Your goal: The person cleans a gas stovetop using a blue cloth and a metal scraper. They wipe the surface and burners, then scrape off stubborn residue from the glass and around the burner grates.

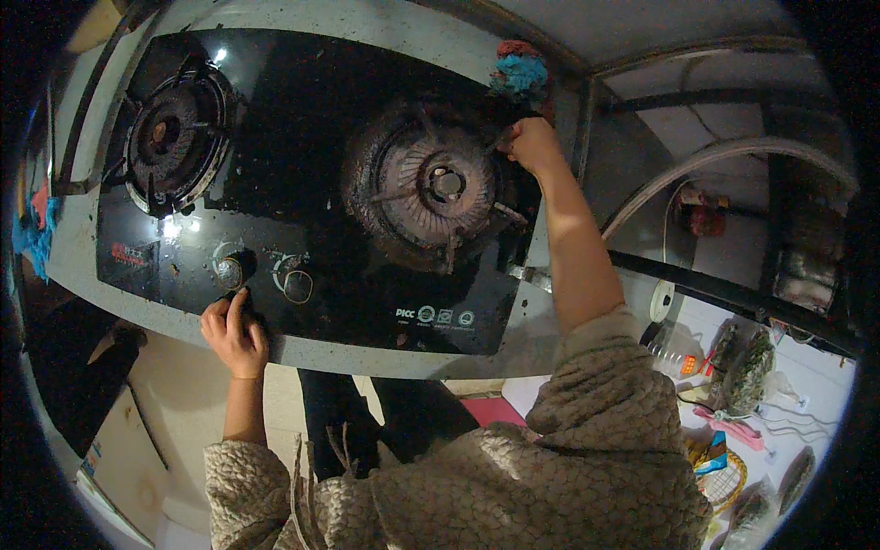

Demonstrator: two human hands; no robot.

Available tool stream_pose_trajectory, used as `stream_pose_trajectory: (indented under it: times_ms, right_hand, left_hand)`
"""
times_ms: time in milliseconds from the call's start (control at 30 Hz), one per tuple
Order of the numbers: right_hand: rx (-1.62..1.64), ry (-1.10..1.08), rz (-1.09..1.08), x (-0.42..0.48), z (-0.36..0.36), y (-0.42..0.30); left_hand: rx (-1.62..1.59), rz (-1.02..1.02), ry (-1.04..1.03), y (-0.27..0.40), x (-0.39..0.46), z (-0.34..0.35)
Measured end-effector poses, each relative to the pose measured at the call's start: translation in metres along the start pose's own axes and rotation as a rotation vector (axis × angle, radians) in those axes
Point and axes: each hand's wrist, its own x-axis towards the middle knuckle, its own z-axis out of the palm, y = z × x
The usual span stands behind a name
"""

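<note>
A black glass gas hob (295,151) lies before me, wet and spotted with grime. At its front edge, just below the left control knob (229,272), my left hand (235,337) rests with its fingers apart and the index finger extended. My right hand (536,146) is curled at the back right of the right burner (440,185), close to its pan support. Dark shadow hides its fingertips, so I cannot tell what it grips. Burnt residue surrounds this burner. The left burner (165,137) has a dark pan support on it.
A blue and red cloth or scrubber (520,72) sits behind my right hand. Beside the hob, a metal-framed rack (687,295) and a curved hose (729,148) stand on the right. Below are a plastic jug (674,354) and several bags. The second knob position (298,287) shows a ring.
</note>
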Motion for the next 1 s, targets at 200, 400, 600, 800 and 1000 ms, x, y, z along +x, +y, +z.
stream_pose_trajectory:
  times_ms: [200, 400, 600, 800, 1000]
  right_hand:
    - [0.102, 0.036, -0.010, 0.000, 0.002, 0.001]
    - [0.140, 0.098, 0.015, 0.006, 0.010, 0.016]
    - [0.185, 0.093, 0.042, 0.004, 0.011, 0.012]
    - [0.317, 0.166, -0.004, 0.004, 0.017, 0.024]
    - [0.667, 0.085, 0.076, -0.013, -0.017, -0.007]
  left_hand:
    - [0.005, 0.009, 0.021, -0.001, -0.001, 0.001]
    - [0.013, 0.017, 0.028, 0.000, 0.000, 0.002]
    - [0.030, 0.004, 0.023, 0.000, -0.002, 0.001]
    - [0.013, 0.018, 0.030, -0.001, -0.001, 0.004]
    - [0.015, 0.024, 0.039, -0.001, -0.002, 0.003]
